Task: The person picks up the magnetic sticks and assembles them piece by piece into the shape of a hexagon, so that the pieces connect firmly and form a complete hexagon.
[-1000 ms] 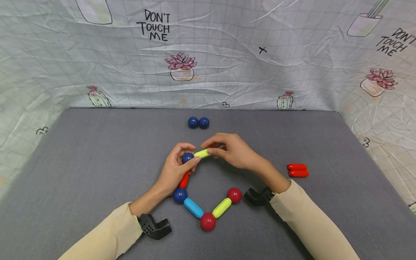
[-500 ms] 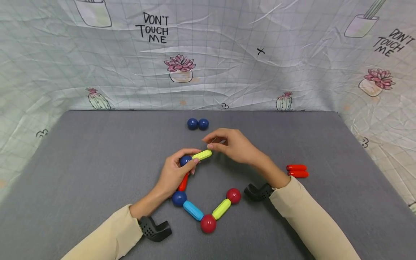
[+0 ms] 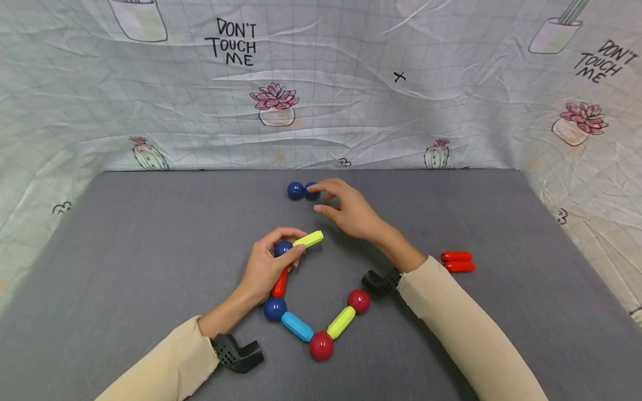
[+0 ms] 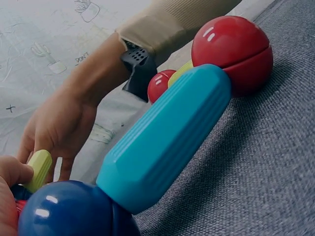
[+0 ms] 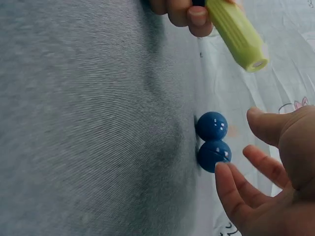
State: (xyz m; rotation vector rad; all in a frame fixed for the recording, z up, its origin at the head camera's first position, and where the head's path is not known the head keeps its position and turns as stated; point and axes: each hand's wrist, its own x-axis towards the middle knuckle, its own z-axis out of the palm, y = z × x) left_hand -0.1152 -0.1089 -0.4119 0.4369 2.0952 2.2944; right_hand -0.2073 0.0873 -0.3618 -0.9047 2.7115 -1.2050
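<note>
My left hand pinches a yellow-green magnetic rod where it meets a blue ball. From that ball a red rod runs down to another blue ball, followed by a light blue rod, a red ball, a second yellow-green rod and a red ball at the chain's end. My right hand holds nothing; its thumb and fingers are spread near two blue balls at the back, and its index finger overlaps the right one in the head view.
Two red rods lie side by side on the right of the grey cloth-covered table. A printed sheet hangs behind and along the sides. Each wrist wears a black camera mount.
My right hand has let go of the yellow-green rod and moved away toward the back blue balls, its fingers spreading. The left hand keeps hold of the rod and ball, having shifted slightly left.
</note>
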